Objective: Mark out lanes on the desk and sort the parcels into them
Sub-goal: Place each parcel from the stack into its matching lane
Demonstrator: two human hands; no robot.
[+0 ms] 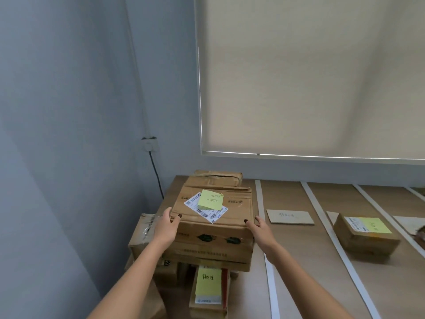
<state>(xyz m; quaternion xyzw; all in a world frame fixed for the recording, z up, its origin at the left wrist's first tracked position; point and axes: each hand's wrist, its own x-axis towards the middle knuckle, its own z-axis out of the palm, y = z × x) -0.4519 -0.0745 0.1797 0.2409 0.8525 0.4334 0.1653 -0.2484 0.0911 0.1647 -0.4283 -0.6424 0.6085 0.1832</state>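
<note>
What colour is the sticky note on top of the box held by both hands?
Yellow-green, with dark handwriting; the sticky note lies on the top box, seen in the head view.

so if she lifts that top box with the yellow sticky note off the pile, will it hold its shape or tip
The top box probably stays fairly stiff, though its dented front edge suggests some give. With the left hand and right hand at opposite corners, it should lift level. The sticky note may come loose.
</note>
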